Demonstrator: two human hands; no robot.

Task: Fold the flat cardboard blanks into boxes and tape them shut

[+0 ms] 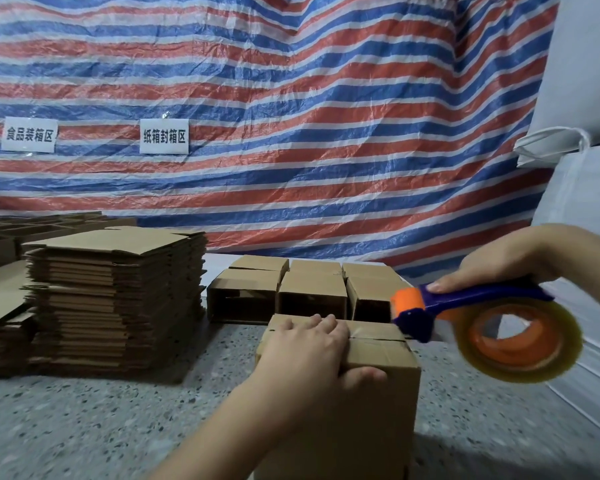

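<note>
A striped tarpaulin (291,98) in red, blue and white fills the upper and middle part of the frame as a backdrop, creased and sagging in places. Two white paper signs with dark Chinese characters are stuck on it at the left: the left sign (29,134) near the frame's edge, the right sign (164,136) further toward the centre, both at about the same height. Along the right edge, large white woven sacks (589,174) are piled one on another. A grey speckled surface (118,420) spreads across the lower part of the frame.
</note>
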